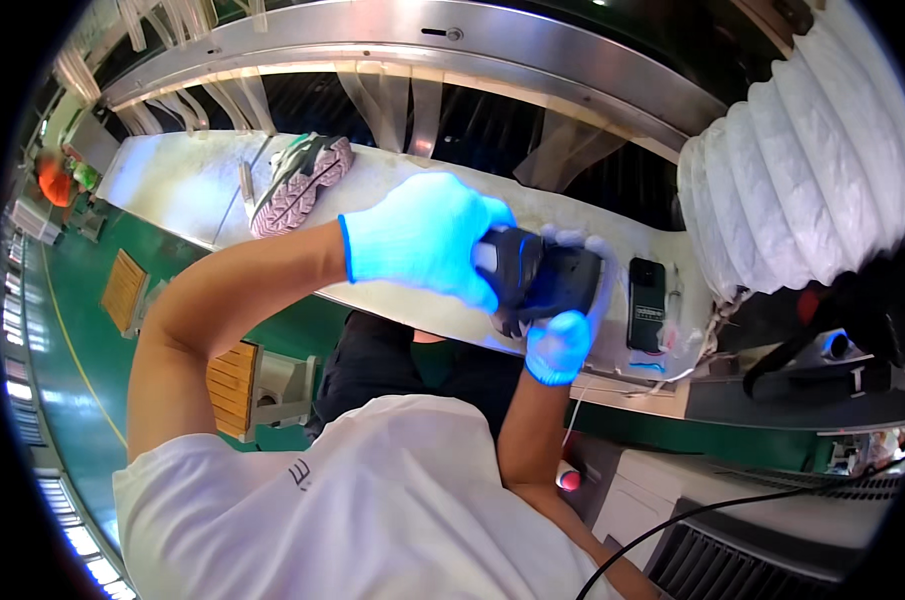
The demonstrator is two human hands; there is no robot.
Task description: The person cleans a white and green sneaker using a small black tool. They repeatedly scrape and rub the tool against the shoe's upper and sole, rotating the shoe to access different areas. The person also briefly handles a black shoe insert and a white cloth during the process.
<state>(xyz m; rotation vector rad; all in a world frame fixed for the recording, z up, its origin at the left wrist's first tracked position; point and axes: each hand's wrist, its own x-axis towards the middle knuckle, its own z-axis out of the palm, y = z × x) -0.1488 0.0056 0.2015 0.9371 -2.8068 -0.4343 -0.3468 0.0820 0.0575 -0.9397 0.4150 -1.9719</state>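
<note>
Shoe [542, 280], black, held up in both hands above the near edge of the white table [182, 185]. Left hand [422, 245], in a pale blue glove, was wrapped over one end of the shoe, fingers curled down around it. Right hand [562, 335], gloved the same, gripped the shoe from below, fingers closed around its far side, with fingertips [594, 248] showing above the top edge. Both hands touched the shoe; which part of it faced up could not be told, as the gloves glared bright and hid much of it.

Second shoe [302, 180], grey with a pinkish-grey treaded sole, lay on its side on the table, well apart from the hands, toward the left. Thin flat strip [246, 185] lay just beside that shoe on the table.

Small dark device [646, 300] with a flat face lay on the table just to the right of the held shoe, apart from it. Blue object [648, 366] lay near the table edge below the device; its kind could not be told.

Metal arch [422, 50] with hanging clear strips [402, 100] spanned the far side of the table. White ribbed duct [802, 170] stood at the right. Green floor [82, 330] showed at the left, with wooden pallets [234, 385] on it. White sleeve and shirt [352, 500] of the person filled the lower part of the view.
</note>
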